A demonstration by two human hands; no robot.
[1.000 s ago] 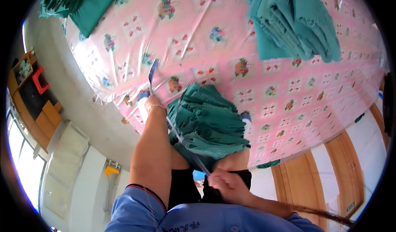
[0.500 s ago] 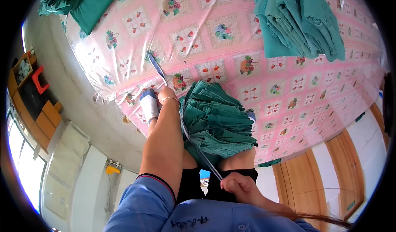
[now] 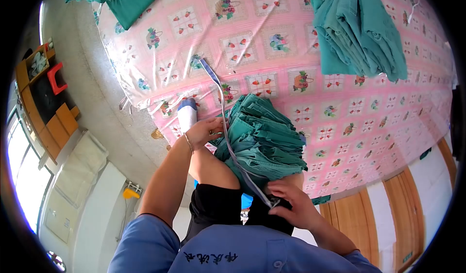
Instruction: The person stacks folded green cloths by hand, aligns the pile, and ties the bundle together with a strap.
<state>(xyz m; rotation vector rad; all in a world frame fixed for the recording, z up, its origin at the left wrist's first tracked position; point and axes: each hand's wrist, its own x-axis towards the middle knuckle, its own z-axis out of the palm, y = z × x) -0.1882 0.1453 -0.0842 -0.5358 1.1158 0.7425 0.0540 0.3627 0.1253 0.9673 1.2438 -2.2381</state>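
A stack of folded green cloth rests across the lap and legs. A long grey-white fabric strip runs over its left side, with its far end lying on the pink patterned cover. My left hand, a bracelet on its wrist, is at the stack's left edge with curled fingers closed on the strip. My right hand is at the stack's near edge. The strip's near end sits between its thumb and bent fingers. The undersides of both grips are partly hidden.
More folded green cloth lies at the upper right of the pink cover, and another green pile at the upper left. A socked foot is beside the stack. Wooden furniture and a red stool stand at left.
My left hand has moved back along the strip, nearer the stack's left edge. My right hand has gone from a fist to a looser grip, closer to the stack. The strip hangs slacker.
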